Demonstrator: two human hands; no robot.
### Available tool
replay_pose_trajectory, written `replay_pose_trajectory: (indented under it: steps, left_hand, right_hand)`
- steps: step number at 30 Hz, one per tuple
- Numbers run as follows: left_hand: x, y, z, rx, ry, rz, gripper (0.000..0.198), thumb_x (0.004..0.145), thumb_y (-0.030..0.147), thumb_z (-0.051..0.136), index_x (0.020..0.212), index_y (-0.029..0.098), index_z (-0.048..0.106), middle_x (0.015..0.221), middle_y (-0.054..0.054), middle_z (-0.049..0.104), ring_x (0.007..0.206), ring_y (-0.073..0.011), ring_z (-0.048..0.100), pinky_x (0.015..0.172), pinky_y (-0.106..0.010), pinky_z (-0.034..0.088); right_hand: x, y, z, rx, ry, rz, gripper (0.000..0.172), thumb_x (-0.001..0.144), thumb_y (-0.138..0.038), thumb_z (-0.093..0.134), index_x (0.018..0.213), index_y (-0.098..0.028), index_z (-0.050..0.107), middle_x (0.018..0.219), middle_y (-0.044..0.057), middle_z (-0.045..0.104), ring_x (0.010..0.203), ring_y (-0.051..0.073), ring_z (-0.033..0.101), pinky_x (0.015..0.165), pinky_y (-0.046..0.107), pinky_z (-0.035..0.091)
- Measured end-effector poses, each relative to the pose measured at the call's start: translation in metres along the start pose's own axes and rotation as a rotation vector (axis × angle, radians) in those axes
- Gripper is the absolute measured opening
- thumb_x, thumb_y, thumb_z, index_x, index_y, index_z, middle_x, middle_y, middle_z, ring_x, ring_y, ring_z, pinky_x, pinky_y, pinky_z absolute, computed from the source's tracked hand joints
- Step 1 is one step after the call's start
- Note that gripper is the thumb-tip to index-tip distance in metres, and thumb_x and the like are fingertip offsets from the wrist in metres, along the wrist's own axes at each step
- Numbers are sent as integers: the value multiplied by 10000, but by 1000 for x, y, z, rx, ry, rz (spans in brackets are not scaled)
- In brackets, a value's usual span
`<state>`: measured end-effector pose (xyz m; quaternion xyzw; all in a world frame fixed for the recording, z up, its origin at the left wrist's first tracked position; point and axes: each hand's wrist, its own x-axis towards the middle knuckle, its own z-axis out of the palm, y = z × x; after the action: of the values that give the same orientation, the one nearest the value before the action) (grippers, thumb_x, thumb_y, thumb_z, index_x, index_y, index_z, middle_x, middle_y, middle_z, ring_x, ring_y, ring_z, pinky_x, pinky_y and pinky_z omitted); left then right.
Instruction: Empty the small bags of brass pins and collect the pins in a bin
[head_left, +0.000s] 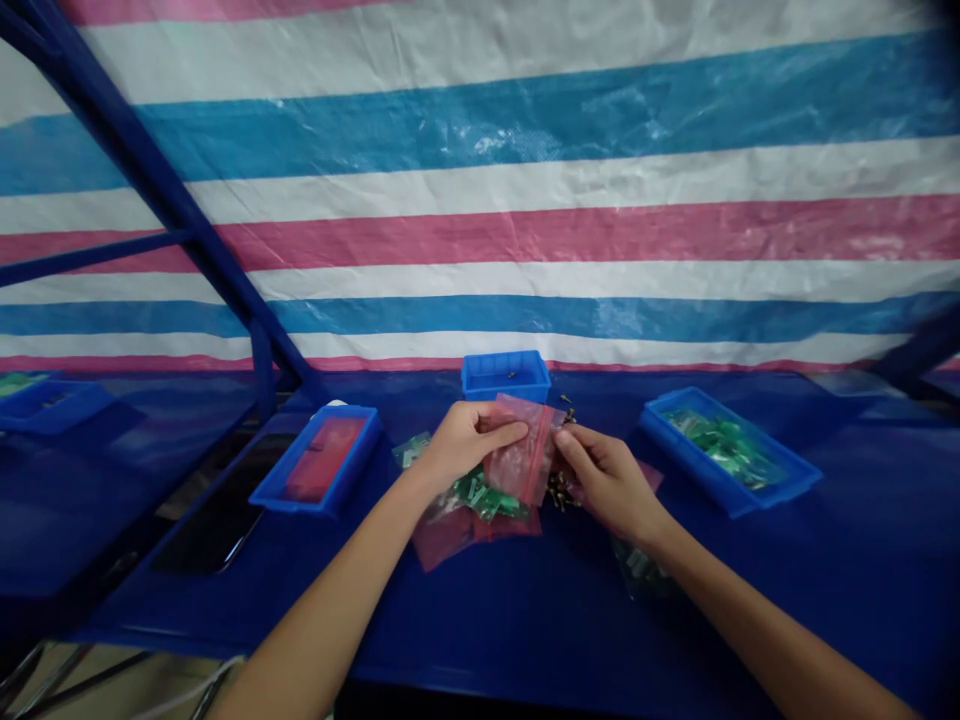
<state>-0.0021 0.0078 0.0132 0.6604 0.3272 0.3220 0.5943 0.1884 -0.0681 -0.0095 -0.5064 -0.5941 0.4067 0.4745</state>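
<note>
1. As I watch remotely, left blue tray (300, 507) sits at far left, holding a red bag (324, 458).
2. Left hand (469, 445), pinching pink zip bag (517, 450) near its top, above green circuit boards (480, 495).
3. Right hand (611, 485), pinching that bag's right edge, beside brass fittings (559, 490).
4. Right blue tray (776, 497), holding more green boards (724, 450).

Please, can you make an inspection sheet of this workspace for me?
surface: blue table cover.
job's things: pink zip bag; green parts beneath it; loose brass parts.
clutter: rear bin; bin with red contents; bin of green bits; far bin.
grips: left hand holds the bag; right hand pinches its edge.
cables: white cable below the table edge.
surroundings: striped tarpaulin; blue frame.
</note>
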Motion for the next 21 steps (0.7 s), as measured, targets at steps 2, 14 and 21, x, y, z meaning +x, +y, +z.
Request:
replay_pose_trajectory:
  steps: [2,14,21]
  left_hand:
    - [1,-3,5,-7,36,8,358,783,430,720,949,114,688,872,-66,709,700,-141,619,627,-239,459]
    - [0,-2,11,97,113,74,418,845,527,607,914,122,684,765,-24,642,644,-122,530,573,-220,365]
    - [1,-6,11,370,227,204,478,906,516,514,607,144,532,554,41,379,556,-93,339,531,-237,235]
  right_hand:
    - [-1,-1,1,13,8,14,409,933,-523,442,747,-176,551,619,-12,517,528,102,438,478,217,360]
    - [0,1,2,262,-10,98,310,873,-458,592,958,-167,657,636,-22,532,508,87,428,463,216,364]
    - [4,-7,-3,180,20,86,334,851,-470,613,991,-170,657,776,17,636,617,126,534,539,231,427]
